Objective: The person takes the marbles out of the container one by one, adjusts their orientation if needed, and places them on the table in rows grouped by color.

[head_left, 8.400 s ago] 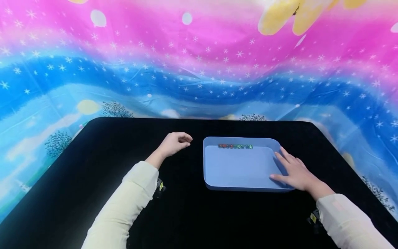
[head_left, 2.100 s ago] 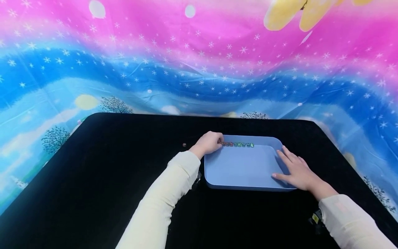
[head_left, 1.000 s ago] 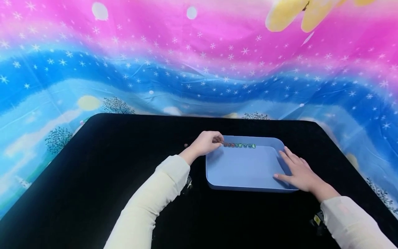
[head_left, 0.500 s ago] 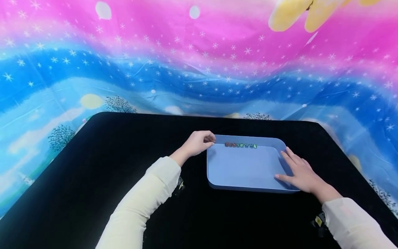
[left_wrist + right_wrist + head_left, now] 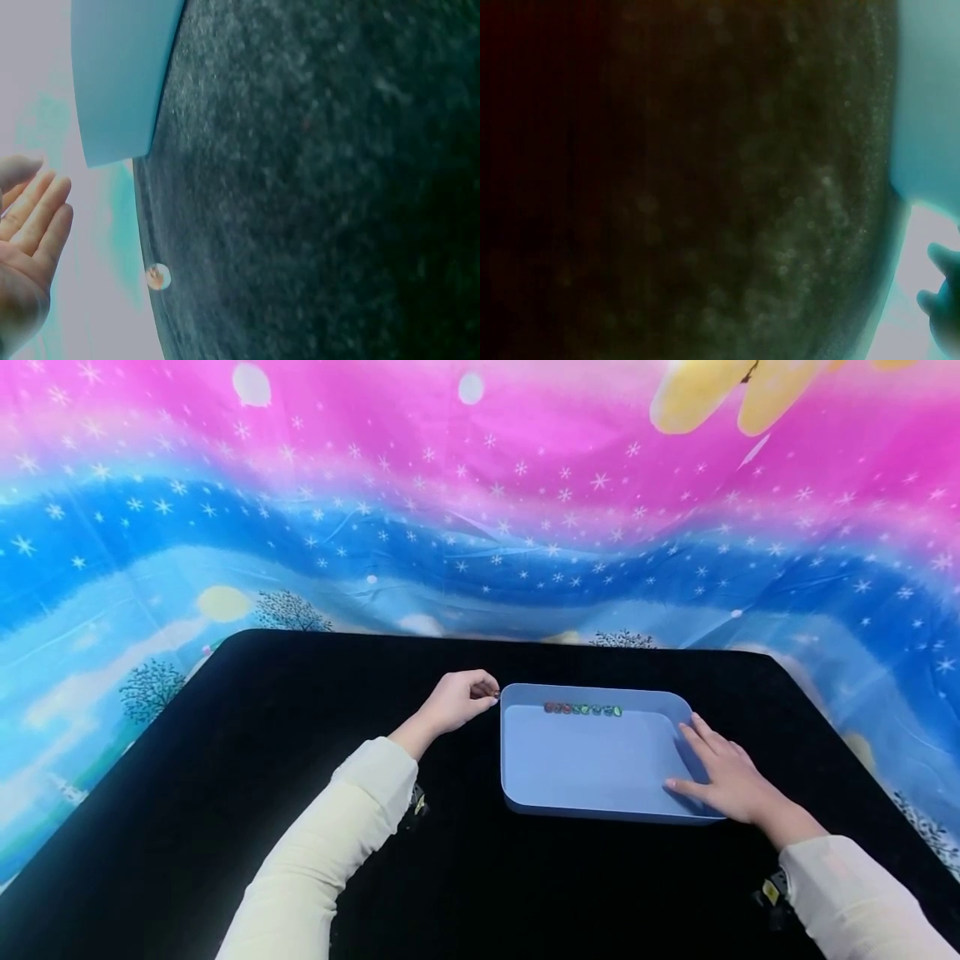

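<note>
Beside the left end of the blue tray [image 5: 600, 760], my left hand [image 5: 459, 702] pinches a small dark marble [image 5: 497, 694] between thumb and fingertips, just outside the rim. The fingers mostly cover it. Inside the tray, several marbles [image 5: 583, 710] form a row along the far wall, reddish ones to the left and green ones to the right. My right hand [image 5: 731, 781] rests on the tray's right wall with its fingers spread. A single clear marble with an orange core [image 5: 157, 277] lies on the black cloth in the left wrist view; in the head view my left hand hides it.
Black cloth [image 5: 360, 693] covers the table. A colourful printed curtain [image 5: 420, 510] hangs behind the table's far edge. The tray's outer wall [image 5: 124, 75] rises close to my left hand in the left wrist view.
My left hand has taken a marble from the left end of the row, then moved left over the rim and out of the tray. My right hand has stayed on the tray.
</note>
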A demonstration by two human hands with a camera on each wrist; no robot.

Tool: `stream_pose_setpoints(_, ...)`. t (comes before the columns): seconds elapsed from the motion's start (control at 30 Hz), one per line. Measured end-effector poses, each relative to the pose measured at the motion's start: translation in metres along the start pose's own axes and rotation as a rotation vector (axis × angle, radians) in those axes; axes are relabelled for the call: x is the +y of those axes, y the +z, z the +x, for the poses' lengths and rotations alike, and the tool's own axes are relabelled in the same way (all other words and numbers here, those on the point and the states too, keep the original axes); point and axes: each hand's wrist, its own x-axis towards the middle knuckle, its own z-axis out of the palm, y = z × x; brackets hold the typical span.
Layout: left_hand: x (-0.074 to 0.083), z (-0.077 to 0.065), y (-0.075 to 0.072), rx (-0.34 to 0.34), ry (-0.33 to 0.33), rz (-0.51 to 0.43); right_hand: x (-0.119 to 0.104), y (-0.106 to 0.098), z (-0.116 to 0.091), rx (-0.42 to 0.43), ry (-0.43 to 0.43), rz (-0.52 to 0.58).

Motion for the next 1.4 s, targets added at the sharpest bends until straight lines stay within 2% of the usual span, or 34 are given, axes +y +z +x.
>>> stream_pose_setpoints(0.37,-0.009,-0.009,-0.010,0.012,-0.009,-0.024,0.000,0.002,-0.001,0.000,-0.006,0.013)
stream_pose_setpoints(0.73,-0.019,-0.017,-0.020,0.019,-0.045,-0.001,0.000,0.002,-0.001,0.007,-0.007,0.002)
stream_pose_setpoints(0.93,-0.025,-0.021,-0.027,0.030,-0.053,-0.009,0.004,0.004,-0.001,0.033,-0.021,0.002)
stream_pose_setpoints(1.03,-0.029,-0.023,-0.032,0.033,-0.057,-0.002,0.006,0.004,-0.001,0.046,-0.024,0.001)
stream_pose_setpoints(1.27,-0.040,-0.030,-0.040,0.045,-0.069,0.053,0.004,0.002,0.000,0.012,-0.013,0.003)
stream_pose_setpoints(1.4,-0.048,-0.032,-0.043,0.041,-0.096,0.062,0.004,0.004,0.000,0.011,-0.012,0.002)
